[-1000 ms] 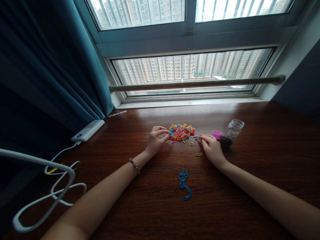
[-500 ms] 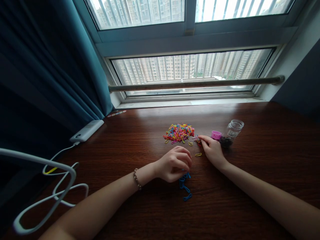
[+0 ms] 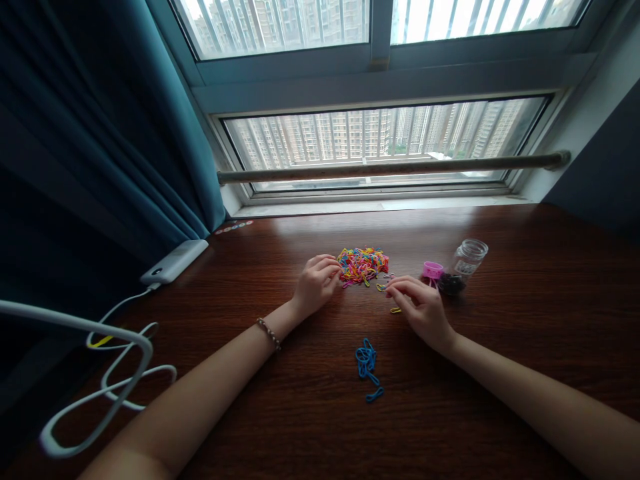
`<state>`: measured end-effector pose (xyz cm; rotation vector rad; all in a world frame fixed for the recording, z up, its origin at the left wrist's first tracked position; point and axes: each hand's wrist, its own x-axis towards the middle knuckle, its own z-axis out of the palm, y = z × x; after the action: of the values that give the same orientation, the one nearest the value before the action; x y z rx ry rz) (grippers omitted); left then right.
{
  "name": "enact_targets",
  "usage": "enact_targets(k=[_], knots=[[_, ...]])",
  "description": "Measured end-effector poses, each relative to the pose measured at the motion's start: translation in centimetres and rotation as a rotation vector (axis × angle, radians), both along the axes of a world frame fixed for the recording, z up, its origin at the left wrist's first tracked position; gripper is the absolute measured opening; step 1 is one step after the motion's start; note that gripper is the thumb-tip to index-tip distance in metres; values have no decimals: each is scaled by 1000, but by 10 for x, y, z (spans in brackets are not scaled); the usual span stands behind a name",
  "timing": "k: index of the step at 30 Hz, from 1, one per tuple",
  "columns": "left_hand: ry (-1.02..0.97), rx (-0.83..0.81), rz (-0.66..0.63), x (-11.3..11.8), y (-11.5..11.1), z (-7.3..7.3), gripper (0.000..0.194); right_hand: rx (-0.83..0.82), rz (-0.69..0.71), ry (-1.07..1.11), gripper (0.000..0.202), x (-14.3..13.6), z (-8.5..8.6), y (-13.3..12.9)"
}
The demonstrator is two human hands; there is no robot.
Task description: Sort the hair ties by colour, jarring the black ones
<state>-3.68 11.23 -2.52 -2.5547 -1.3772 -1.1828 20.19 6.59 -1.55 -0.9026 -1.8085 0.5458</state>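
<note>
A heap of small, colourful pin-shaped clips point(image 3: 364, 267) lies on the brown wooden table. My left hand point(image 3: 319, 283), with a beaded bracelet at its wrist, touches the heap's left edge. Its fingers are bent together; what may be between the tips is hidden. Just right of the heap, my right hand point(image 3: 419, 305) has thumb and forefinger pinched beside a few loose clips. I cannot make out what they hold. Partly behind its fingers lies a yellow clip point(image 3: 395, 310). Closer to me sits a small group of blue clips point(image 3: 367, 360), untouched by either hand.
A clear glass jar point(image 3: 470, 257), a pink ring-shaped item point(image 3: 433, 270) and a dark bundle point(image 3: 451, 284) stand beyond my right hand. At the left are a white power bank point(image 3: 174, 262), its looped white cable point(image 3: 125, 333) and a blue curtain point(image 3: 190, 167).
My left hand has moved from the blue clips up and left to the heap, leaving the blue ones on the table. My right hand has shifted slightly left and nearer to me.
</note>
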Motion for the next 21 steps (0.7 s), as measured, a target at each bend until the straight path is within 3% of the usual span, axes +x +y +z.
enact_targets(k=[3, 5, 7, 17, 21], knots=[[28, -41, 98, -8, 12, -8, 21, 106, 304, -163, 18, -7, 6, -18], [63, -84, 91, -7, 13, -10, 28, 203, 516, -279, 16, -10, 8, -27], [108, -126, 66, -5, 11, -11, 36, 279, 626, -339, 15, -12, 8, -31], [216, -204, 31, -1, 6, -12, 40, 163, 378, -271, 23, -7, 5, -18], [198, -176, 38, -1, 6, -10, 35, 114, 152, -180, 25, -3, 9, 0]])
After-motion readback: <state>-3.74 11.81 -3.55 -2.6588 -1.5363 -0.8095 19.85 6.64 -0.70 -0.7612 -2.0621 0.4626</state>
